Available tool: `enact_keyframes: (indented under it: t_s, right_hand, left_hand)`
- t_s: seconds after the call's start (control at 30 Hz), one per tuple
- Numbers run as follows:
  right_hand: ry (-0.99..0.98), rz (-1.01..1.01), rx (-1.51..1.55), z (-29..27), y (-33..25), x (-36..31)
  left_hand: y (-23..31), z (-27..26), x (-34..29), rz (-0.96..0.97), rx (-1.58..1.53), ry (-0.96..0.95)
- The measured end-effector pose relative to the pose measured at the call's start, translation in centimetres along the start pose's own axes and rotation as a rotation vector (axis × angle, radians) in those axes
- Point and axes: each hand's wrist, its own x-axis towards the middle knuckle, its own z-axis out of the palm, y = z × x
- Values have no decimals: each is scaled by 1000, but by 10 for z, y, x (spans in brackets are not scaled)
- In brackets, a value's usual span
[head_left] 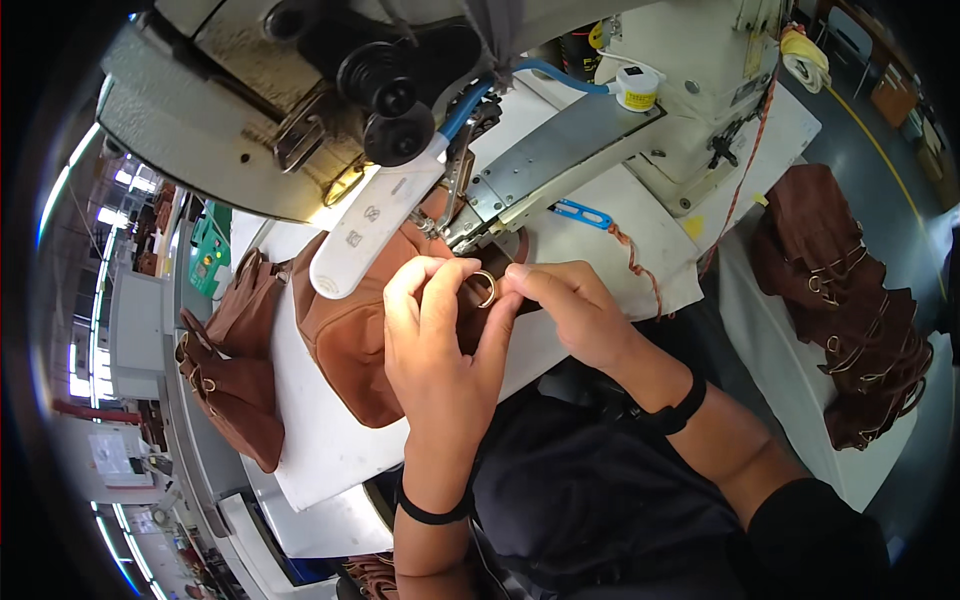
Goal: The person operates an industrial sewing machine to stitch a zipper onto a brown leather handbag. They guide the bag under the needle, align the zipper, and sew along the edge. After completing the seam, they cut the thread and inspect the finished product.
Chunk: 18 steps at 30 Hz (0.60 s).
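A gold-coloured metal ring [489, 291] sits between my two hands, just in front of a sewing machine's [570, 150] narrow arm. My left hand [437, 335] curls around it, fingertips at its upper left and thumb near its lower right. My right hand [575, 308] is closed in a pinch at the ring's right side; what lies between those fingertips is too small to make out. Under and left of my left hand rests a brown bag [350, 345], partly beneath the machine head. Dark brown material behind the ring is mostly hidden by my fingers.
A white flat guard [375, 225] hangs from the machine head above the bag. On the white table lies a blue thread snipper [582, 214] tied to an orange cord. Brown bags [235, 390] stand at left; more brown pieces with metal rings [840, 310] are piled at right.
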Motion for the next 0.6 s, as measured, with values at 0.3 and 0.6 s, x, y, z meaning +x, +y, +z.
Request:
enact_keyframes:
  t_s: [0.3, 0.6]
  right_hand:
    - [-171, 179, 159, 4, -15, 14]
    - [-113, 152, 160, 9, -17, 12]
  left_hand:
    - [12, 0, -15, 9, 211, 1]
    - [14, 17, -27, -154, -37, 127]
